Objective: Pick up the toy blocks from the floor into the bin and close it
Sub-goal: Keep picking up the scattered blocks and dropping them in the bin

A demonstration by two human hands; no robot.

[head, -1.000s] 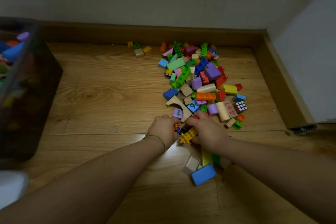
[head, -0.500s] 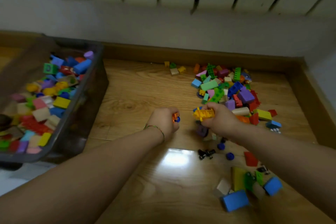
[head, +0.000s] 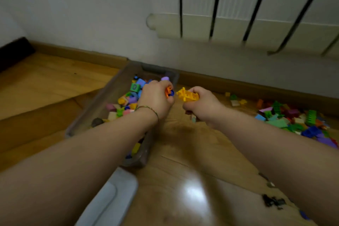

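Gripping orange bits (head: 167,91) over the bin (head: 102,102), the left hand (head: 156,98) may drop; the right hand (head: 202,106), clutching a yellow block (head: 188,94), must first cross the rim.

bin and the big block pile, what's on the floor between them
Head view: mostly bare wood floor, a few stray blocks by the baseboard, the right hand above.
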